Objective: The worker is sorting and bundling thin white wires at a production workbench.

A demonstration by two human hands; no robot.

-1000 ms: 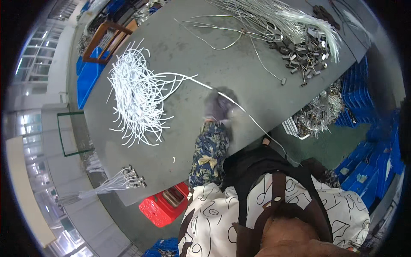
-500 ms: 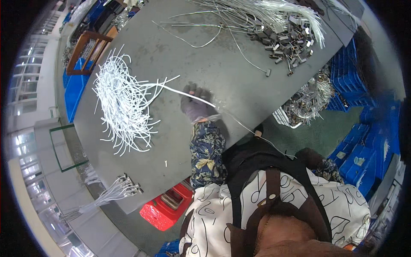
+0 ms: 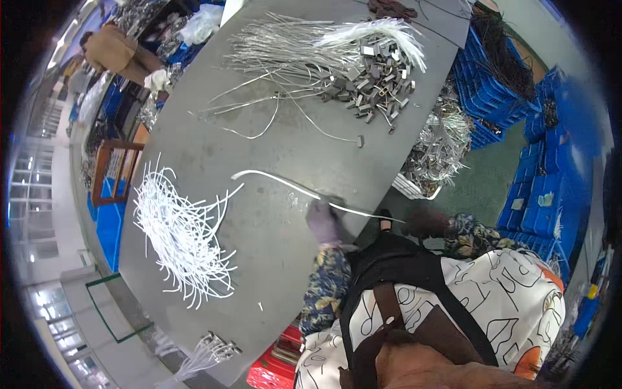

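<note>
My left hand [image 3: 324, 222], in a thin greyish-purple glove, is closed round a white tube [image 3: 272, 174] above the near part of the table. One end of the tube points away to the left over the tabletop. From its other end a thin wire [image 3: 394, 220] runs right to my right hand [image 3: 429, 222]. That hand, in a dark brown glove, is closed on the wire beyond the table edge; its fingers are dark and partly blurred. A loose pile of white tubes [image 3: 184, 233] lies at the left of the grey table [image 3: 259, 246].
Farther away lies a bundle of silvery wires [image 3: 278, 52] with dark rectangular end pieces [image 3: 372, 84]. A white basket [image 3: 418, 187] of wire parts and blue crates [image 3: 528, 168] stand at the right. Wires with metal ends [image 3: 217, 350] overhang the near left; a red stool [image 3: 278, 366] is below.
My left hand has moved right, toward my right hand, with the white tube. Less thin wire shows between tube and right hand. The whole view has shifted, showing more of the far table.
</note>
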